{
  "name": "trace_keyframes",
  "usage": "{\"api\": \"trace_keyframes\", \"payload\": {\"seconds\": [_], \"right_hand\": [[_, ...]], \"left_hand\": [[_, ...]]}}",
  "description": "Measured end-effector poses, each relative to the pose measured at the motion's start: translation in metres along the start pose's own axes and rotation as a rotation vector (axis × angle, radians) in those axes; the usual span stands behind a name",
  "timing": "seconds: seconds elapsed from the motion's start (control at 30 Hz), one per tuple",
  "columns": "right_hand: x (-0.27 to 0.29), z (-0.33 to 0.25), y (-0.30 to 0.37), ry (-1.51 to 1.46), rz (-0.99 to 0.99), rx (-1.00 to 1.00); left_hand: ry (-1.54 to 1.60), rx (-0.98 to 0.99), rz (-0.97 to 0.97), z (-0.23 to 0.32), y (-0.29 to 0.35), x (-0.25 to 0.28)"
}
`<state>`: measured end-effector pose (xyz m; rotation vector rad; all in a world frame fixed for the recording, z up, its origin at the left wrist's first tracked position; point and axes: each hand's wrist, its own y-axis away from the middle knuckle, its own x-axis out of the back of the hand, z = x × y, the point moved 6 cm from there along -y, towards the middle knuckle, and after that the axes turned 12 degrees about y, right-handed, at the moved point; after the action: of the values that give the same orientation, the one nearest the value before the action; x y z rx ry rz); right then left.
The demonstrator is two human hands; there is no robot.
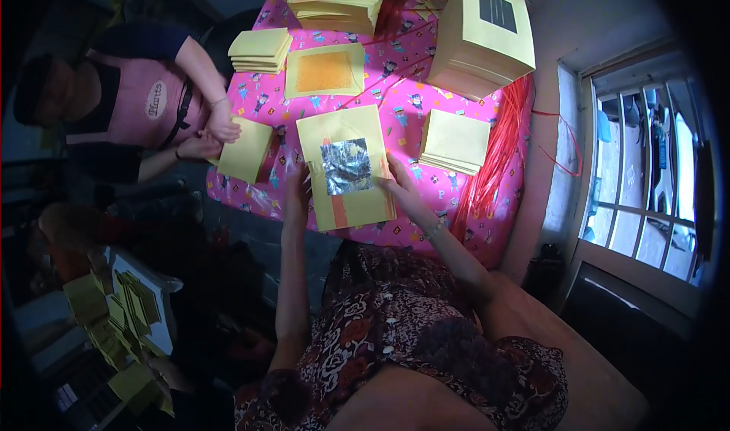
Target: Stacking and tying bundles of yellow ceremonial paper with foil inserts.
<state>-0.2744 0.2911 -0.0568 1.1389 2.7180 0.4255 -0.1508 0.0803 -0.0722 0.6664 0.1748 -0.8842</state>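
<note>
Bars cross a bright window beside a table dressed in a shiny pink cover printed with small cartoon figures, the rest of the room dim. At the table's near edge, directly before the camera's wearer, is a yellow sheet of paper, rectangular and turned slightly askew, with a crinkled foil square in silver at its middle and an orange strip showing below it. The left hand stands along the sheet's left edge and the right hand along the opposite edge, fingertips over the paper; both touch it, though whether they pinch it from underneath cannot be told. To the right sit a low stack of plain yellow paper and, behind it, a tall paper block topped by a dark square, while thin red strands spill in a glossy tangle down that side. Farther back lie a sheet with a grainy orange square, a small pile with uneven edges and a thicker pile. At left, a co-worker in a pink apron leans by more yellow paper, hands close together at its edge
</note>
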Motion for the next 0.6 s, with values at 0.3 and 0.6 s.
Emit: {"api": "trace_keyframes", "payload": {"seconds": [0.3,0.6], "right_hand": [[-0.015,0.003,-0.014,0.083,0.028,0.097],[-0.015,-0.018,-0.005,0.402,0.056,0.111]], "left_hand": [[-0.266,-0.206,0.021,0.026,0.020,-0.028],[-0.537,-0.255,0.139,0.028,0.030,-0.043]]}}
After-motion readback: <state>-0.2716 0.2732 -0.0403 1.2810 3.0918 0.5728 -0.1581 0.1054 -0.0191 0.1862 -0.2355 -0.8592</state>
